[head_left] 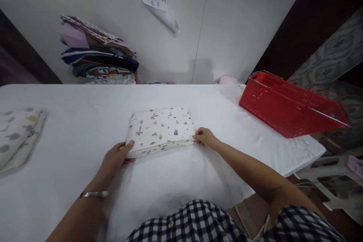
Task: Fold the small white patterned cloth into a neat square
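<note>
A folded white cloth [161,126] with small printed plants and figures lies on the white-covered table, its layered edge facing me. My left hand [117,155] grips its near left corner, thumb on top and fingers underneath. At the near right corner, my right hand [206,137] pinches the cloth's edge between thumb and fingertips. Another folded cloth [19,136], white with grey and yellow prints, lies at the far left, partly out of view.
A red plastic basket [292,107] with wire handles stands tilted at the table's right end. Several folded fabrics [99,53] are stacked at the back left by the wall. A paper sign [159,5] hangs there. A white plastic stool [331,177] is at the lower right.
</note>
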Action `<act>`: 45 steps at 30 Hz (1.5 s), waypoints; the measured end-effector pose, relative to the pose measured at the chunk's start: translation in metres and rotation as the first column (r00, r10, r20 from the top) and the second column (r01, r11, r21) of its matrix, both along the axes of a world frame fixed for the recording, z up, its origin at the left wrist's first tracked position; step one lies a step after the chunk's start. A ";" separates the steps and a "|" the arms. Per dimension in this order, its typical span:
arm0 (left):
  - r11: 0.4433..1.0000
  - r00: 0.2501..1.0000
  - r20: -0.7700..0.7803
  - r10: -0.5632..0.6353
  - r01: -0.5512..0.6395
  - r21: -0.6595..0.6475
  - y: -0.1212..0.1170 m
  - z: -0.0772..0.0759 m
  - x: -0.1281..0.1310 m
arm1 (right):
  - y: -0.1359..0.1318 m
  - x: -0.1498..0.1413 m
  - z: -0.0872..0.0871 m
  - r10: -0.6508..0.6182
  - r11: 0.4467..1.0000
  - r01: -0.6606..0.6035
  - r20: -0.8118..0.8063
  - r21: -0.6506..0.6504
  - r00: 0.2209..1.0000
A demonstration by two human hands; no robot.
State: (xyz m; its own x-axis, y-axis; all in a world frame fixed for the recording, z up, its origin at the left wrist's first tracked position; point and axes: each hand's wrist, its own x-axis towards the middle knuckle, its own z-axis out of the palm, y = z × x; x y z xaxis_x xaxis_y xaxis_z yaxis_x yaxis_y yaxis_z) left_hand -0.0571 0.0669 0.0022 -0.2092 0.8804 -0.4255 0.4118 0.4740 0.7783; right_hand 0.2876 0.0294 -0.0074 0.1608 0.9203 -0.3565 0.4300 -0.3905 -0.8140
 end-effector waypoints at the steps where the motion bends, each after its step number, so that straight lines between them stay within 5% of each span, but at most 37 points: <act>1: 1.000 1.000 0.007 0.002 -0.002 -0.003 0.000 0.000 0.000 | 0.001 0.000 0.001 -0.016 0.999 0.017 0.005 -0.034 1.000; 9: 1.000 1.000 0.020 -0.006 0.007 -0.005 0.000 -0.001 0.000 | 0.010 0.003 0.014 0.055 0.964 -0.059 -0.026 -0.257 0.998; 21: 0.999 1.000 0.018 -0.020 0.020 0.029 -0.003 0.003 0.001 | 0.020 -0.003 0.014 -0.027 0.969 0.013 -0.053 -0.246 0.998; 35: 0.999 0.999 0.037 -0.038 0.037 0.013 -0.002 0.000 -0.001 | 0.019 -0.002 0.031 0.037 0.942 -0.038 -0.010 -0.333 0.999; 45: 0.998 0.998 0.028 -0.048 0.047 0.034 -0.002 -0.002 -0.002 | 0.018 -0.004 0.028 0.054 0.945 -0.038 0.039 -0.326 0.998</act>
